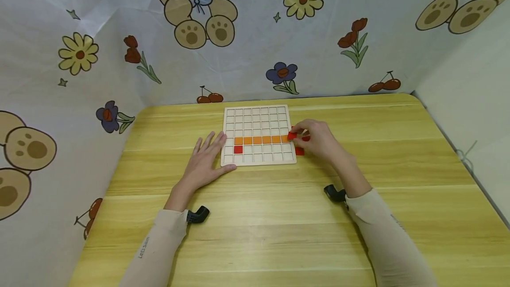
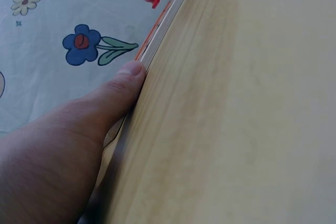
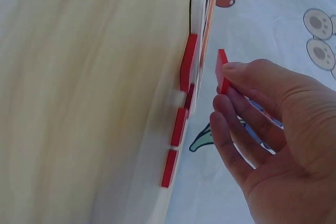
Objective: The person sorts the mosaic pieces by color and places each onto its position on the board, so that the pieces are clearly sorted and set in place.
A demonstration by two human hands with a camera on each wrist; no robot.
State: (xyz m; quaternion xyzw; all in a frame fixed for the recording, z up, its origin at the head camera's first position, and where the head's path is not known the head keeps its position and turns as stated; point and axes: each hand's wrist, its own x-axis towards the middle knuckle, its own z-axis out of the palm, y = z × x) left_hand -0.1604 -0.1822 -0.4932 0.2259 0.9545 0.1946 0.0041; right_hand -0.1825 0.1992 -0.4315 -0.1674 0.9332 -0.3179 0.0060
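A pale wooden grid board (image 1: 259, 121) lies on the table, with a row of orange square tiles (image 1: 256, 140) across it and one red tile (image 1: 238, 149) in a cell below that row's left end. My left hand (image 1: 204, 163) rests at the board's left side, fingers spread, its thumb at the near left corner. Between thumb and fingertips my right hand (image 1: 316, 138) pinches a red square tile (image 3: 222, 72), raised over the board's right edge. Several loose red tiles (image 3: 179, 126) lie on the table beside that edge, partly hidden under the right hand in the head view.
The wood-grain table (image 1: 255, 225) reaches back to a printed cloth (image 1: 247, 70) with bears and flowers. A white surface (image 1: 458, 83) stands along the right side. Black wrist devices (image 1: 198, 215) are strapped at both sleeves.
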